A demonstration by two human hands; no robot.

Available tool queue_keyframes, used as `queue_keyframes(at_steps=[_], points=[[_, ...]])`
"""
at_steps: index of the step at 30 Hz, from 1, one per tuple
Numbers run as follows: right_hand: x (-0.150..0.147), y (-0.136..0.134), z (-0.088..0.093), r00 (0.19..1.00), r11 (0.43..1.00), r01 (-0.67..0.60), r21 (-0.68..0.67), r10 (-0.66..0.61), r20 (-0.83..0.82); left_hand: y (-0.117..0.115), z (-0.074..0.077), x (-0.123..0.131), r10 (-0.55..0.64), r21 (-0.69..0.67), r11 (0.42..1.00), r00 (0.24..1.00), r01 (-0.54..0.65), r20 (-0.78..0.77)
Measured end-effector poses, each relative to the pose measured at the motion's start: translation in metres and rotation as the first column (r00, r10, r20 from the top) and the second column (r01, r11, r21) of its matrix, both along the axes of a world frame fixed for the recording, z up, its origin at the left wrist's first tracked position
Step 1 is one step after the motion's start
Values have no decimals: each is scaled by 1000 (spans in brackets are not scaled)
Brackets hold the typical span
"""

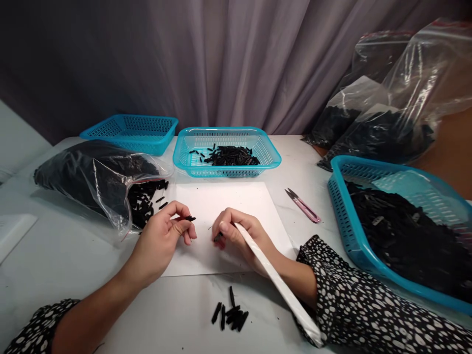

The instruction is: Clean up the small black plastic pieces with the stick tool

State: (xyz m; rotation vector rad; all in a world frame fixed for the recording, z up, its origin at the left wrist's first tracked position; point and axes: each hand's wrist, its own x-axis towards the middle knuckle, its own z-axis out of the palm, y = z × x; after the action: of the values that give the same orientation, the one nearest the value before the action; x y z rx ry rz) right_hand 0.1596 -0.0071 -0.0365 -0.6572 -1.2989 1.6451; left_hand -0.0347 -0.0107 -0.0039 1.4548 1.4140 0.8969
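My left hand is closed in a pinch on a small black strip-shaped piece, whose tip sticks out past the fingertips. Close by, my right hand is curled shut around a long white wrapped stick, which slants back over my wrist toward the sleeve. Something small and dark shows at the right fingertips; its kind is unclear. Both hands are above a white sheet of paper. Below them, several loose black pieces lie in a small heap on the table.
A blue basket with black pieces stands behind the paper, another blue basket at back left. An opened plastic bag spills black pieces. Pink thread snips lie right of the paper, near a fuller basket and filled bags.
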Motion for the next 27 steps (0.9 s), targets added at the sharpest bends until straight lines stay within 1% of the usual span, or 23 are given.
queue_keyframes(at_steps=[1,3,5,7,9,13,18,23,27], points=[[-1,1,-1,998,1000,-24,-13,23,-53,-2,1,2,14,-58,998,996,-8,93],[-6,5,-4,989,997,-48,-58,40,-140,-4,1,5,29,-105,994,974,-6,224],[-10,8,-3,986,995,-9,-99,-7,-164,-6,3,8,28,-129,992,954,12,299],[-14,11,-1,987,989,61,-134,-79,-139,-7,5,10,26,-144,989,943,24,333],[-17,14,1,991,985,88,-151,-101,-85,-8,7,11,27,-147,989,943,24,332],[-17,19,-2,1000,992,11,-128,-10,3,-8,7,10,16,-131,991,944,29,331],[-15,20,-9,998,981,-32,-189,22,-58,-6,3,8,26,-67,998,932,-2,361],[-16,18,-2,994,966,-54,-254,27,-106,-8,4,9,52,40,997,945,-68,323],[-16,16,2,993,962,-63,-267,33,-115,-10,5,10,59,62,995,952,-81,301]])
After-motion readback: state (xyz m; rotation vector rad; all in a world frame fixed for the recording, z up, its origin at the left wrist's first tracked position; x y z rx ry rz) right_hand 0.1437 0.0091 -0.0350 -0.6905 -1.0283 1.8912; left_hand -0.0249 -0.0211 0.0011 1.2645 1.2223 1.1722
